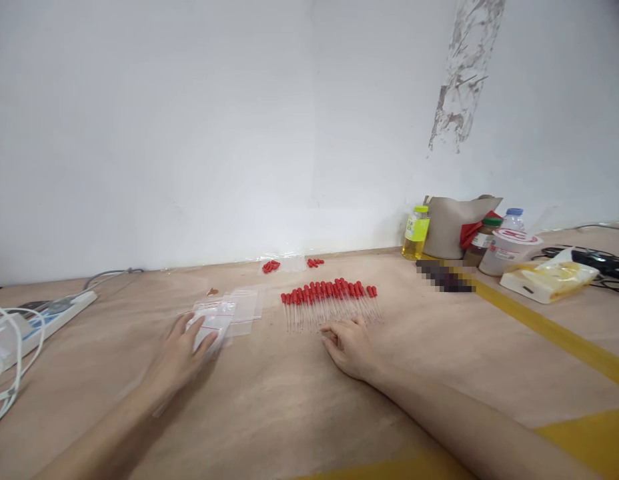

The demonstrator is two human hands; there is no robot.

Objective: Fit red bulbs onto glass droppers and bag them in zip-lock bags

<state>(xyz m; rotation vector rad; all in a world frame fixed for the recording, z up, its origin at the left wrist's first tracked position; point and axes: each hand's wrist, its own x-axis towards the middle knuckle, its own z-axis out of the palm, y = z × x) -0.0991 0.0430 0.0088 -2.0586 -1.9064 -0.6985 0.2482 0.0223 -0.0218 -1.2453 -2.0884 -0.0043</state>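
over on the left, the left hand [182, 350] sits open, thumb and fingers parted over overlapping clear bags [247, 310]; a light fingertip should free one without dragging the rest. beyond, two small clusters of red pieces [270, 267] lie near the wall [214, 133], best left undisturbed. into the centre, the red-topped tubes [329, 293] lie side by side in a row, and the right hand [352, 347] curls at their thin ends, its grip impossible to tell; gentle contact there would likely keep them aligned.
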